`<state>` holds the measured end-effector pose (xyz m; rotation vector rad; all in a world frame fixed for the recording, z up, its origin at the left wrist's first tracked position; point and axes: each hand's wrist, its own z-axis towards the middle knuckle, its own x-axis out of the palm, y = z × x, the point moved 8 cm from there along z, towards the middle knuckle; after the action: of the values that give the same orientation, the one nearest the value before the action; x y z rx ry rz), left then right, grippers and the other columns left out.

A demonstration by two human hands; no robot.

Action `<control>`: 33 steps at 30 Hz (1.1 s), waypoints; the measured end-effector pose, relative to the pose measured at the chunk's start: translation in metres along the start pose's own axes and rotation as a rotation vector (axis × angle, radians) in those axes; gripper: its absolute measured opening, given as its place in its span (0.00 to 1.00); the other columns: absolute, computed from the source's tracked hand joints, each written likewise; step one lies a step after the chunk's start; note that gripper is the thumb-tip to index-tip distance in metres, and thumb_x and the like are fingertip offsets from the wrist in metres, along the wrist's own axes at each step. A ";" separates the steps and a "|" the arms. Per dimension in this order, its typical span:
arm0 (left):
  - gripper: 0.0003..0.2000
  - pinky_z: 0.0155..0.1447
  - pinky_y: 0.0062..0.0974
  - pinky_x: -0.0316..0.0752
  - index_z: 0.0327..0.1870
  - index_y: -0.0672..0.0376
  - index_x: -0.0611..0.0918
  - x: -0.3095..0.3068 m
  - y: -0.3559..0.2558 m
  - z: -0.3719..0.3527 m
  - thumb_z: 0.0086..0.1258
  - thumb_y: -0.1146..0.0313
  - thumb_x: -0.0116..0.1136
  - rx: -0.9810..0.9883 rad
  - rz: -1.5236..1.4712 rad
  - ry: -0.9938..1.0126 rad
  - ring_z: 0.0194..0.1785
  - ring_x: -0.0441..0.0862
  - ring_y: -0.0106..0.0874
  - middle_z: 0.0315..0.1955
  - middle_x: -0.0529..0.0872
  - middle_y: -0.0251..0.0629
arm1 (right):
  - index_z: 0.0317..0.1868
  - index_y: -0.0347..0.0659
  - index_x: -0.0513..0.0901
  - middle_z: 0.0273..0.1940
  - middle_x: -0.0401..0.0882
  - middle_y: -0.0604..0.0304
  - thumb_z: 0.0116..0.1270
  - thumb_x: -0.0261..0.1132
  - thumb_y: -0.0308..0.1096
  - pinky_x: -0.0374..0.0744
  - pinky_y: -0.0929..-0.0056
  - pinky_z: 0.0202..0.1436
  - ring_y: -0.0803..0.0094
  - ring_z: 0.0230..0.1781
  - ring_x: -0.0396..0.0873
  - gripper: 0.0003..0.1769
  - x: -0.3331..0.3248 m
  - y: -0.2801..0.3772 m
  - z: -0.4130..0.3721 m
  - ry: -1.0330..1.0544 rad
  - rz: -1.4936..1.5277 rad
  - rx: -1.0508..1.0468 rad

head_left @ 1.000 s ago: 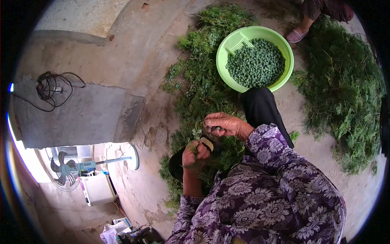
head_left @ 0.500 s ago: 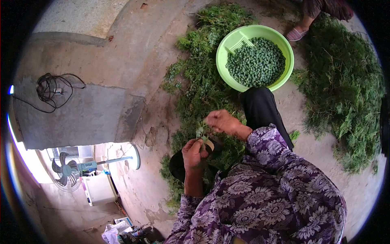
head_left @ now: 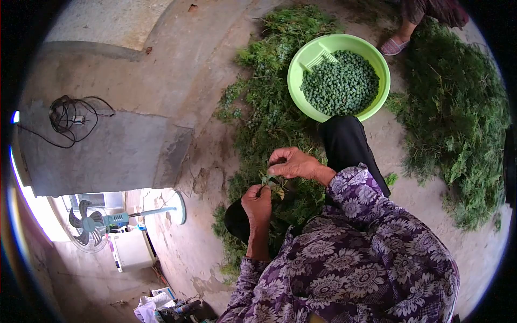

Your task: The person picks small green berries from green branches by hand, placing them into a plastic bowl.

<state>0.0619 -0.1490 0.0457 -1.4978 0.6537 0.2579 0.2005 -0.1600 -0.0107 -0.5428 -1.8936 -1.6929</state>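
Note:
My left hand point(head_left: 257, 203) pinches a small green sprig point(head_left: 267, 179) between thumb and fingertips. Just above it, my right hand point(head_left: 294, 163) has its fingers curled in at the sprig's upper end; whatever lies between those fingertips is too small to make out. Under and around both hands lies a long heap of cut evergreen branches point(head_left: 264, 124), some bearing bluish-green berries. A light green plastic basin point(head_left: 384, 91) stands beyond my knee, and many round green berries point(head_left: 340, 83) fill its lower part.
Another person's foot in a slipper point(head_left: 394, 46) is beside the basin. A second branch pile point(head_left: 452, 124) lies at right. To the left are a coiled black cable point(head_left: 67, 119), a standing fan point(head_left: 89, 225) and a white box point(head_left: 132, 251).
My right hand has shifted slightly left and down, and its earlier blur is gone. My left hand still holds the sprig, turned a little.

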 end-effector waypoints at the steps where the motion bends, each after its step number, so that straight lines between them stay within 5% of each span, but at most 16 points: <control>1: 0.04 0.24 0.14 0.60 0.24 0.66 0.77 0.000 0.000 0.000 0.56 0.75 0.54 -0.010 -0.002 -0.006 0.22 0.64 0.12 0.18 0.73 0.23 | 0.34 0.37 0.75 0.25 0.72 0.65 0.51 0.68 0.41 0.67 0.79 0.24 0.79 0.22 0.68 0.18 -0.001 0.006 0.001 -0.049 -0.234 -0.092; 3: 0.04 0.24 0.14 0.60 0.23 0.66 0.77 0.001 -0.004 -0.002 0.56 0.75 0.54 -0.011 0.013 -0.011 0.22 0.64 0.12 0.18 0.73 0.22 | 0.34 0.34 0.75 0.30 0.75 0.58 0.46 0.70 0.49 0.72 0.70 0.36 0.70 0.32 0.73 0.26 0.001 0.014 0.000 -0.127 -0.554 -0.246; 10: 0.05 0.24 0.13 0.59 0.22 0.65 0.76 0.007 -0.013 -0.005 0.57 0.76 0.54 0.005 0.000 0.015 0.22 0.63 0.12 0.17 0.71 0.21 | 0.37 0.37 0.75 0.30 0.75 0.62 0.48 0.70 0.45 0.73 0.77 0.32 0.77 0.29 0.73 0.23 -0.001 0.005 0.002 -0.207 -0.638 -0.263; 12: 0.05 0.25 0.13 0.59 0.22 0.66 0.76 0.008 -0.011 -0.005 0.58 0.76 0.54 -0.033 -0.025 0.025 0.22 0.63 0.12 0.17 0.71 0.21 | 0.37 0.36 0.74 0.28 0.73 0.64 0.52 0.68 0.41 0.72 0.80 0.26 0.80 0.24 0.72 0.19 0.002 -0.004 0.004 -0.100 -0.314 -0.124; 15: 0.05 0.23 0.14 0.58 0.23 0.65 0.76 0.010 -0.007 -0.004 0.58 0.75 0.54 -0.076 -0.088 0.041 0.21 0.63 0.13 0.17 0.72 0.22 | 0.36 0.37 0.74 0.24 0.71 0.67 0.54 0.66 0.37 0.68 0.83 0.20 0.83 0.18 0.68 0.15 0.002 -0.001 0.004 -0.093 -0.317 -0.201; 18: 0.05 0.21 0.14 0.57 0.24 0.65 0.77 0.013 -0.011 -0.005 0.58 0.74 0.54 -0.139 -0.170 0.059 0.18 0.63 0.13 0.16 0.72 0.23 | 0.35 0.35 0.75 0.26 0.75 0.61 0.53 0.66 0.39 0.72 0.77 0.26 0.79 0.24 0.72 0.16 0.002 -0.009 0.002 -0.079 -0.104 -0.102; 22: 0.03 0.18 0.14 0.56 0.26 0.63 0.77 0.013 -0.007 -0.007 0.58 0.74 0.55 -0.232 -0.224 0.076 0.15 0.63 0.14 0.14 0.72 0.25 | 0.34 0.36 0.75 0.26 0.74 0.61 0.55 0.63 0.38 0.69 0.78 0.22 0.80 0.21 0.70 0.13 -0.005 -0.019 0.007 -0.090 -0.047 -0.114; 25: 0.03 0.19 0.14 0.56 0.27 0.63 0.78 0.007 -0.009 -0.013 0.58 0.74 0.55 -0.209 -0.240 0.104 0.15 0.64 0.13 0.14 0.72 0.24 | 0.30 0.40 0.74 0.24 0.72 0.63 0.59 0.56 0.31 0.63 0.83 0.16 0.80 0.20 0.68 0.04 -0.054 -0.035 0.016 -0.307 0.436 -0.017; 33: 0.04 0.22 0.13 0.57 0.27 0.64 0.77 0.000 -0.001 -0.004 0.60 0.74 0.54 -0.109 -0.230 -0.001 0.19 0.63 0.13 0.17 0.72 0.23 | 0.32 0.40 0.75 0.25 0.71 0.66 0.56 0.64 0.39 0.62 0.85 0.16 0.83 0.20 0.68 0.11 0.005 -0.013 -0.009 0.075 0.205 0.223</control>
<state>0.0616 -0.1529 0.0468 -1.6624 0.4667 0.1187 0.1898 -0.1704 -0.0168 -0.5557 -1.8726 -1.3350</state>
